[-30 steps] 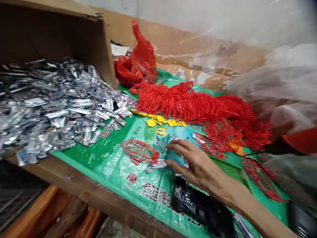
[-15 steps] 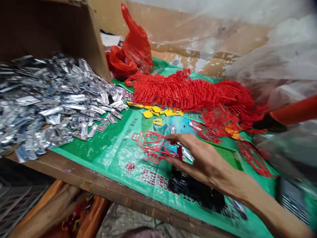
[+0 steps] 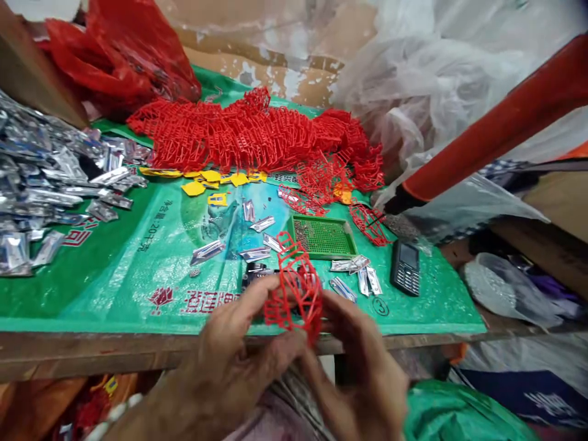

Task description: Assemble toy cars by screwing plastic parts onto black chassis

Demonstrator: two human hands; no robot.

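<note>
Between both hands, just over the table's front edge, is a red openwork plastic frame (image 3: 301,285), held tilted upward. My left hand (image 3: 248,349) grips its left side and lower edge with thumb and fingers. On the right side my right hand (image 3: 356,361) closes round the same frame, its fingertips partly hidden behind it. A black object (image 3: 257,277) lies behind the frame, mostly covered by it. Small silver packets (image 3: 255,254) are scattered around, and a green tray (image 3: 324,237) with tiny pieces in it sits just beyond.
A long heap of red plastic frames (image 3: 239,138) spans the back, with yellow pieces (image 3: 211,177) before it. Piled silver packets (image 3: 59,177) lie left. A black keypad phone (image 3: 405,267) rests right, below a slanting red tube (image 3: 496,116). A red bag (image 3: 124,55) stands back left.
The view has swung to the right. My right hand has brought the red plastic frame toward the table's front edge, and my left hand has come up from below to hold it too.
</note>
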